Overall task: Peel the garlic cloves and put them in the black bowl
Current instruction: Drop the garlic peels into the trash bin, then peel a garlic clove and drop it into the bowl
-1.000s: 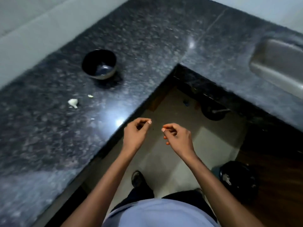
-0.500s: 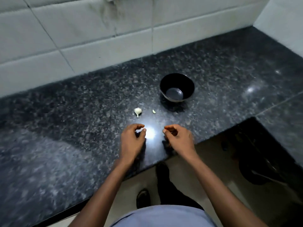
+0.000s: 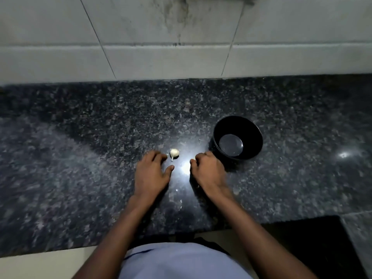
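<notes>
Garlic work takes place on a dark speckled granite counter [image 3: 80, 158], which runs below a wall of pale grey tiles [image 3: 141, 37]. On this counter, to the right, a round black bowl [image 3: 251, 135] stands upright with nothing visible inside. The person's left hand [image 3: 151, 174] lies palm down with relaxed fingers, just beside the clove and holding nothing. The right hand [image 3: 207, 172] is near the bowl's left side; its fingers curl, and a small pale bit [image 3: 192, 159] shows at the fingertips, but whether they pinch it cannot be told. One small white garlic clove [image 3: 174, 152] with a thin stem lies between the hands, near the left fingertips.
</notes>
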